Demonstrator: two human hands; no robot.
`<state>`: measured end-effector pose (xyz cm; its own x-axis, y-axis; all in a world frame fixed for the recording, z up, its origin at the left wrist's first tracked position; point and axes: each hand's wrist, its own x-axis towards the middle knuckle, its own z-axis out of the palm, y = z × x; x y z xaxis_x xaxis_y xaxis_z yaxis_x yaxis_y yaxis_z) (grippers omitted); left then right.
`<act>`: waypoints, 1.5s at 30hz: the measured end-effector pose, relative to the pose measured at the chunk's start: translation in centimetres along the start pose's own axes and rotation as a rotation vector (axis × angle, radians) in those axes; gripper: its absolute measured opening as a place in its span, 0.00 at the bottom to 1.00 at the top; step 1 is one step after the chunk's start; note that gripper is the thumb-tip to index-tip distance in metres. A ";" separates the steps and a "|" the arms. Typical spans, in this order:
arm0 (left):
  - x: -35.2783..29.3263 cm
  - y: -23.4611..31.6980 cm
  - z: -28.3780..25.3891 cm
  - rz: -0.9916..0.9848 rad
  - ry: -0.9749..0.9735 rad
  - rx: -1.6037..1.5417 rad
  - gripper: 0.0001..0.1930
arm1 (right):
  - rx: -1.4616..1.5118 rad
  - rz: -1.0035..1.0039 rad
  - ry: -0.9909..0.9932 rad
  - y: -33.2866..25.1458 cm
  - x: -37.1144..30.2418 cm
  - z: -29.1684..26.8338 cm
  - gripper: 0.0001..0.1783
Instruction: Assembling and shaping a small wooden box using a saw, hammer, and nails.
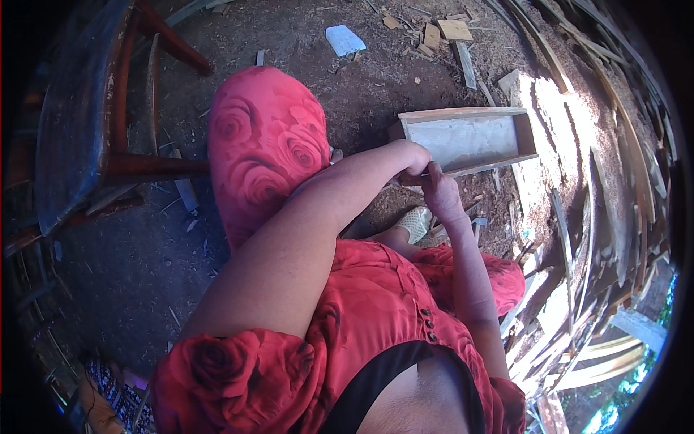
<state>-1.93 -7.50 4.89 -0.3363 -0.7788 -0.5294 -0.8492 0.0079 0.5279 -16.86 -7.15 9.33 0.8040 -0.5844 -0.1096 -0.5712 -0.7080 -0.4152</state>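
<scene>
A shallow open wooden box point(470, 134), shaped like a drawer with a pale grey bottom, lies at a slight tilt in front of me. My left hand point(415, 156) is bent down at the box's near left corner, its fingers mostly hidden behind the wrist and the other hand. My right hand point(442, 192) meets it there from below, its fingers closed in a pinch beside the box's near wall. What sits between those fingers is too small and dark to make out.
A dark wooden chair point(76, 123) stands on the left. Wood offcuts point(454, 30) and a pale blue flat piece point(345, 40) lie on the dirt floor ahead. Long wood strips point(625, 166) pile up on the right. Part of another person point(116, 398) shows at lower left.
</scene>
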 end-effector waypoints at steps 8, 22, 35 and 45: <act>-0.7 0.7 -0.6 -0.036 -0.053 -0.187 0.14 | -0.054 0.000 -0.004 0.1 -0.4 -0.1 0.11; -0.2 -0.3 0.4 -0.071 0.031 -0.234 0.12 | -0.044 -0.002 -0.023 0.9 0.2 1.4 0.11; 0.0 -0.9 1.2 -0.029 0.108 -0.184 0.11 | -0.057 -0.043 0.012 0.4 0.0 1.9 0.16; -1.5 -0.2 0.5 -0.037 0.123 -0.215 0.14 | -0.056 0.009 -0.038 1.7 -0.4 2.9 0.16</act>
<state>-1.47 -6.04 5.24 -0.2437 -0.8465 -0.4734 -0.7493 -0.1455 0.6460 -17.66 -7.00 6.01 0.8037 -0.5765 -0.1475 -0.5862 -0.7244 -0.3628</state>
